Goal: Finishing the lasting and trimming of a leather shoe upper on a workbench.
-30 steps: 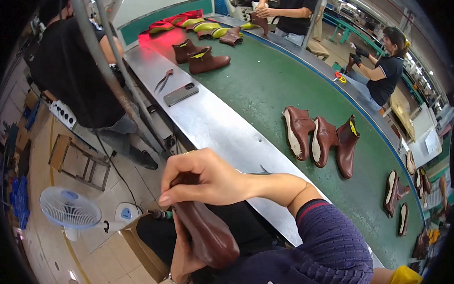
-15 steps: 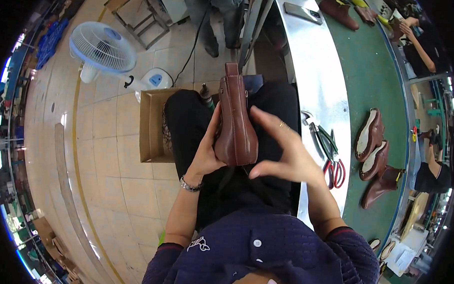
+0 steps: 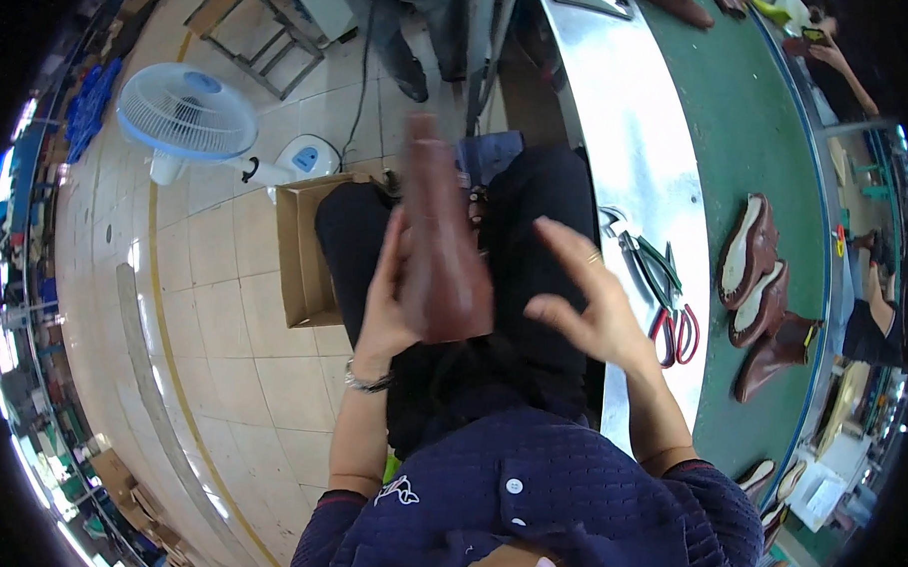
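A brown leather boot [image 3: 443, 253], blurred by motion, stands over my lap with its heel end toward me. My left hand [image 3: 385, 306] is closed around the boot's left side, low near the heel. Apart from the boot, my right hand [image 3: 585, 298] hovers over my right thigh with thumb and fingers spread and nothing in them. Beside that hand, on the metal bench top [image 3: 670, 121], lie pliers with dark green handles [image 3: 654, 271] and scissors with red handles [image 3: 675, 336].
Several brown boots [image 3: 760, 269] lie on the green conveyor belt [image 3: 724, 143] at the right. An open cardboard box [image 3: 300, 263] stands left of my legs, near a white and blue fan [image 3: 187, 114]. A person's legs [image 3: 407, 42] are ahead, and another person works beyond the belt.
The boot in my left hand has swung left, away from my right hand. My right hand has shifted slightly right and stays open. The whole view has also shifted a little.
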A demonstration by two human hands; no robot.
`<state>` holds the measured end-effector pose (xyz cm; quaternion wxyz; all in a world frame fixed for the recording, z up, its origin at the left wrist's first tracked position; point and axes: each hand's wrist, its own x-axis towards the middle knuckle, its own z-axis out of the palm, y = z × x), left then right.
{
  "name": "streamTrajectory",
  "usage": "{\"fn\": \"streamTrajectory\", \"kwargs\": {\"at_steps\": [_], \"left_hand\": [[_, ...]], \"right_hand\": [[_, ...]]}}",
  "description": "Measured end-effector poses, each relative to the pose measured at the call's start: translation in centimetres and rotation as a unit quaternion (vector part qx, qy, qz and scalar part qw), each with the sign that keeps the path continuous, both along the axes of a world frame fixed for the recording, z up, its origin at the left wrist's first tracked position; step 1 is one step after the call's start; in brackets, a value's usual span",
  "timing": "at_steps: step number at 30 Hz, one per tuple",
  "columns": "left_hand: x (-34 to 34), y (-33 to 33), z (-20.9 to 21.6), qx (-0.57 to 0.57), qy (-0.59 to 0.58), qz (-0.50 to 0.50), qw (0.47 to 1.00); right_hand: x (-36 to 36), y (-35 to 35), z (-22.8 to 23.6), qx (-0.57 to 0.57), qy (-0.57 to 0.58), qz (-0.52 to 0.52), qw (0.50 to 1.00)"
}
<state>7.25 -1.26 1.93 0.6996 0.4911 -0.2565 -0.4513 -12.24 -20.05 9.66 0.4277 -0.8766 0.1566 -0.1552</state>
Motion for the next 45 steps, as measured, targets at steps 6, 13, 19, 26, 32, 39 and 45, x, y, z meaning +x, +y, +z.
{"fn": "streamTrajectory", "kwargs": {"at_steps": [6,13,19,26,32,39,45], "left_hand": [[4.1,6.8,0.8,0.034,0.097,0.127,0.987],[6.7,3.6,5.4,0.162,0.207,0.082,0.961],[6.1,-0.6,6.2,0.19,0.139,0.018,0.972],[7.8,-2.9,4.3,0.217,-0.029,-0.006,0.976],[10.1,-4.2,5.1,0.129,-0.148,0.172,0.965],[9.8,-5.9,5.1,0.111,-0.319,0.269,0.902],[10.2,-5.5,5.6,0.116,-0.343,0.27,0.892]], "right_hand": [[-9.6,-5.2,-7.7,-0.223,0.253,-0.279,0.899],[-10.0,-6.5,-6.4,-0.145,0.287,-0.282,0.904],[-6.9,-5.8,-3.6,0.307,0.098,-0.314,0.893],[4.2,-3.7,4.1,0.521,0.115,-0.098,0.84],[12.6,-2.9,6.9,0.554,0.21,0.04,0.805],[17.0,-4.0,7.5,0.562,0.338,0.034,0.754],[17.1,-3.4,6.9,0.408,0.338,0.096,0.843]]}}
